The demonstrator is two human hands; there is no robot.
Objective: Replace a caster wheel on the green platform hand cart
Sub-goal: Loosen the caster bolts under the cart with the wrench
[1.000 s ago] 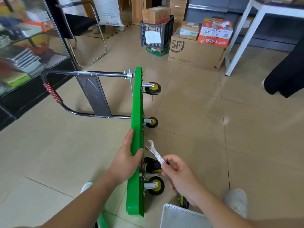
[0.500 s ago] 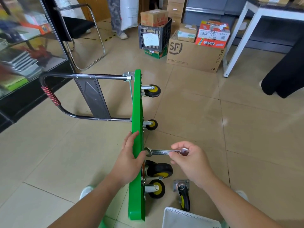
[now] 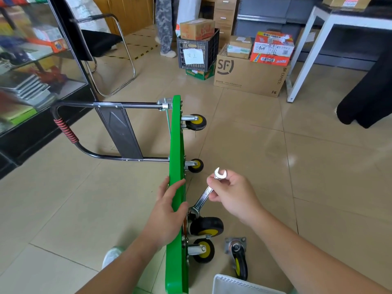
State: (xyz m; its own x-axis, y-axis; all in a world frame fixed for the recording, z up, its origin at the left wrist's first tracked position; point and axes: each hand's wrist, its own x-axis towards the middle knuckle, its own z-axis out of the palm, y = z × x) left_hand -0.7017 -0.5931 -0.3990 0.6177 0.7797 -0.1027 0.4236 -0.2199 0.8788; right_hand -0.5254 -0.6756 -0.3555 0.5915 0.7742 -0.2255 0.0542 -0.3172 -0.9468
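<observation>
Okay, on my feed the green platform cart (image 3: pixel 176 145) is tipped up on its long edge on the glossy beige floor tiles (image 3: pixel 275 166), a smooth, thin slab of green running away between the two hands. My left hand (image 3: pixel 167 211) clasps that upper edge, fingers laid along the deck side and thumb hooked over onto the wheel side. My right hand (image 3: pixel 233 196), just right of it, pinches a shiny steel open-end wrench (image 3: pixel 203 198) near its upper forked end. The wrench's lower end sits down by the mounting plate of the fat black caster (image 3: pixel 206 227), right under my left thumb.

Nearer me than that one is a smaller caster (image 3: pixel 203 250) with a yellow hub and a bright metal fork. Below my right wrist a loose caster (image 3: pixel 238 257) lies on the tiles, its square bolt plate facing up and away. Two more yellow-hubbed wheels (image 3: pixel 196 122) stick out beyond my fingertips.

Left of my left hand, the black tube handle (image 3: pixel 127 106) curves round to a red ribbed grip (image 3: pixel 65 129). Far beyond my right hand, a black lattice crate (image 3: pixel 197 52) holds a cardboard box (image 3: pixel 197 28), beside an SF Express carton (image 3: pixel 250 75).
</observation>
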